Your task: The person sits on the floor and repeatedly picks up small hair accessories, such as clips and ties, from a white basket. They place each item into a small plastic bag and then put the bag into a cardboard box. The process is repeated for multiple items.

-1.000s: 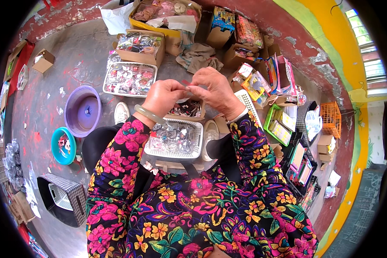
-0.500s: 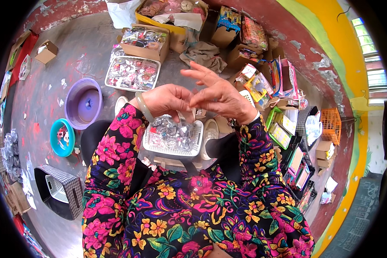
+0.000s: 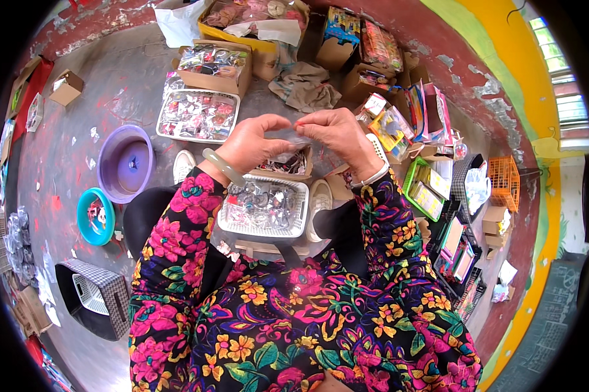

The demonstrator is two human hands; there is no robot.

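Above the basket, a small clear plastic bag (image 3: 290, 135) is stretched between my two hands, its contents hard to make out. My left hand (image 3: 254, 140), with a pale bangle at the wrist, is closed on one side of it. My right hand (image 3: 339, 136) pinches the other side, fingertips almost meeting the left ones. Below them, between my feet, a white plastic basket (image 3: 298, 227) is filled with small clear packets (image 3: 260, 204). Just beyond that basket, partly hidden by my hands, lies an open cardboard box (image 3: 288, 174) of dark and reddish small items.
Farther off stand another white basket (image 3: 170, 134) of packets and a cardboard box (image 3: 241, 81). A purple basin (image 3: 105, 163) and a turquoise basin (image 3: 85, 219) sit at left, near a checked bin (image 3: 115, 300). Boxes, a green tray (image 3: 412, 186) and an orange crate (image 3: 504, 183) line the right.
My right hand's spread fingers have come together into a pinch on the bag. My left hand has shifted slightly left, and the cardboard box beyond the basket now shows more.
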